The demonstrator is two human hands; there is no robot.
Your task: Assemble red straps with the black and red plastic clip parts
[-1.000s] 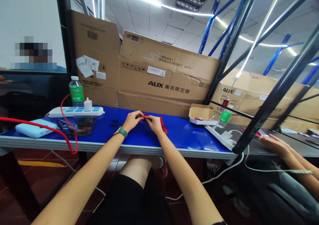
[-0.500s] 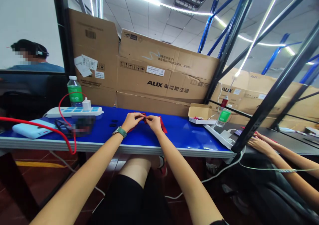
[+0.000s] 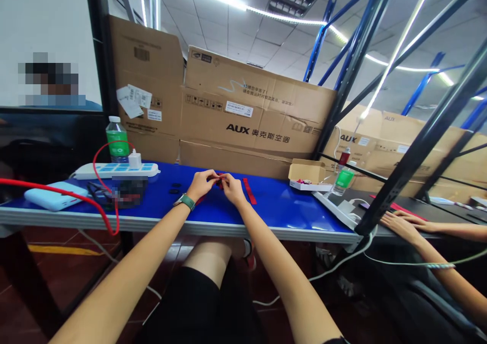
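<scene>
Held item: small red strip (image 3: 219,182), pinched between both hands' fingertips, detail mostly hidden by the fingers
Left hand: left hand (image 3: 201,184), fingers closed on the strip from the left
Right hand: right hand (image 3: 233,188), fingers closed on the strip from the right
Hands state: together, close at the fingertips, both on the strip, centre of the surface
Left wrist: green-strapped wristwatch (image 3: 184,202)
Right of hands: flat red strap (image 3: 250,191), lying apart from the right hand on the blue-topped surface (image 3: 281,204)
Under left hand: short red strap end (image 3: 201,199), just by the left wrist
Left of hands: small black rings (image 3: 175,185), near the left hand; blurred-out object (image 3: 129,192) further left
Far left: white power strip with blue switches (image 3: 116,170), clear plastic water bottle with green label (image 3: 117,140), pale blue power bank (image 3: 55,196), red cable (image 3: 72,189) across it
Far right of hands: small open cardboard box (image 3: 306,174) holding small items
Co-worker: another person's hands (image 3: 401,223), on the dark neighbouring surface (image 3: 449,227), right of the person's own hands, beside a red strip (image 3: 399,208)
Behind: brown AUX cardboard cartons (image 3: 243,110), blue-and-black steel rack (image 3: 353,65)
</scene>
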